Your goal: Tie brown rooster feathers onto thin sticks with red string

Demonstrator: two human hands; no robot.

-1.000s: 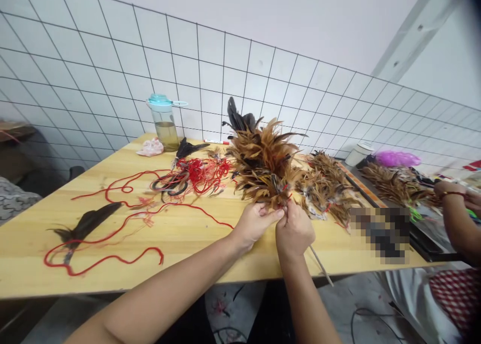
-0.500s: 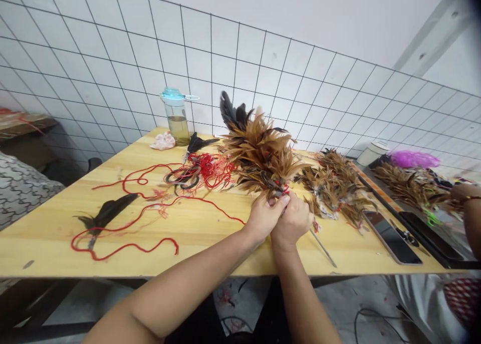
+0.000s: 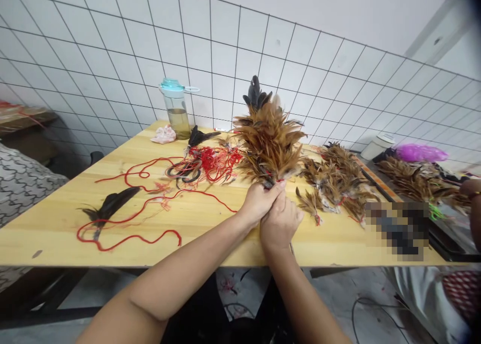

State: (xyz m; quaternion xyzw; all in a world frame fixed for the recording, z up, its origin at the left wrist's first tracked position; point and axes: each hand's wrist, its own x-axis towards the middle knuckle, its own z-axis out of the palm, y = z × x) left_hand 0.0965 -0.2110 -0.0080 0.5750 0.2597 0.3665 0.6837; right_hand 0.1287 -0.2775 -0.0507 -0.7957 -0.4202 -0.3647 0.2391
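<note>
Desk (image 3: 45, 239), left to right: one black feather bunch (image 3: 110, 206) lying on loose red cord (image 3: 128, 239); one water bottle (image 3: 176, 111) by wall; one red string tangle (image 3: 210, 163). Two hands, both closed: left hand (image 3: 259, 201), right hand (image 3: 280, 224) gripping base of one upright brown feather bundle (image 3: 268, 143), over desk. Just right, one feather pile (image 3: 334, 179). Far right, co-worker's hand (image 3: 469, 188) near second feather pile (image 3: 417, 181).

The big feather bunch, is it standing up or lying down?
Standing up: the feather bunch points upward, its base held by the left hand and right hand.
</note>
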